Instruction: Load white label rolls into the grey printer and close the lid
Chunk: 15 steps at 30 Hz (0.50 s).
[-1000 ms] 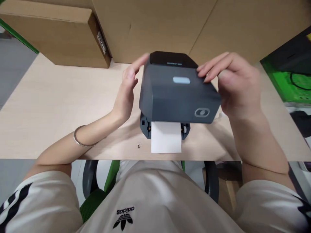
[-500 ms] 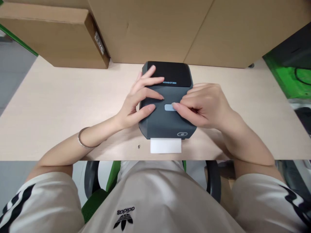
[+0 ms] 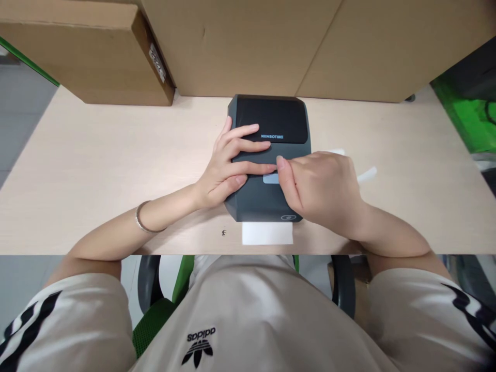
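A dark grey label printer (image 3: 248, 201) with a black glossy top panel and a pale blue label stands at the middle of the table. White label paper (image 3: 267, 233) sticks out of its front. My left hand (image 3: 228, 165) lies on the printer's left side with fingers spread; the index fingertip touches the top just above the blue label. My right hand (image 3: 321, 181) is curled over the printer's right part, thumb beside that fingertip. Ends of a white, paper-like strip (image 3: 367, 174) show past the right hand's knuckles; the rest is hidden in the fist.
A large cardboard sheet or box (image 3: 240, 51) stands along the back of the table (image 3: 96, 155). Further left is a smaller cardboard box (image 3: 89, 67) with a label on its side. A tiny dark scrap (image 3: 223, 233) lies near the front edge.
My right hand has turned and shifted slightly, its thumb now higher, and white ends show behind it. My left index finger has stretched further right toward that thumb.
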Each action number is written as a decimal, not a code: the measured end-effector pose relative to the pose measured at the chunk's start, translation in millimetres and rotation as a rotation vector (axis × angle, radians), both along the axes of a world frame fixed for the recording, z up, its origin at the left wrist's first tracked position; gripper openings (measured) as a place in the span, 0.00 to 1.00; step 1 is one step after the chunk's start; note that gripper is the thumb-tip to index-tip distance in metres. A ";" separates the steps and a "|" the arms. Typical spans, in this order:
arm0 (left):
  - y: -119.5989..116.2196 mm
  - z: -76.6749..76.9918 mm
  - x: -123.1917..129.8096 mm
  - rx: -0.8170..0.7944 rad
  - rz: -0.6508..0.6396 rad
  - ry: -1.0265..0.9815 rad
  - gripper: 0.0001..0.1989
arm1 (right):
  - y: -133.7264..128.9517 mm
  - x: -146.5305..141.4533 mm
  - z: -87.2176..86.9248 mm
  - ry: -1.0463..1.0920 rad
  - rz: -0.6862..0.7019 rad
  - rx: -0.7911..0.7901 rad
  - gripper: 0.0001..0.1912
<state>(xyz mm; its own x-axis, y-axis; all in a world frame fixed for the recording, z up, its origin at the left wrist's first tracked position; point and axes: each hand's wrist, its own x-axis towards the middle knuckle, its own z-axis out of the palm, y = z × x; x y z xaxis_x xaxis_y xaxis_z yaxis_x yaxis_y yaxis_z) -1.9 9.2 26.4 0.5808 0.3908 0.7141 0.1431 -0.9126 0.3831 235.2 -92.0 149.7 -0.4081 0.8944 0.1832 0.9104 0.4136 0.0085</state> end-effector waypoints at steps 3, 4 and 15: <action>-1.0 -2.0 0.3 0.025 -0.013 -0.019 0.36 | -3.2 -3.4 4.0 -0.069 -0.011 -0.024 0.31; -1.4 -2.6 0.5 0.035 -0.012 -0.022 0.36 | -3.8 -4.1 4.2 -0.077 -0.010 -0.022 0.31; -6.5 14.6 -4.6 0.049 -0.011 0.023 0.31 | 5.1 29.2 9.6 0.223 0.211 -0.194 0.24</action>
<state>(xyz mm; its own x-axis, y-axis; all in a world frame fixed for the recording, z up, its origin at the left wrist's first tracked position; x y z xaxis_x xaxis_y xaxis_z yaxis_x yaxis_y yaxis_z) -6.5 2.7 40.9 0.6017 0.3492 0.7183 0.1409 -0.9317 0.3349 264.5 -86.9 159.2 -0.5566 0.8215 0.1239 0.7754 0.5673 -0.2776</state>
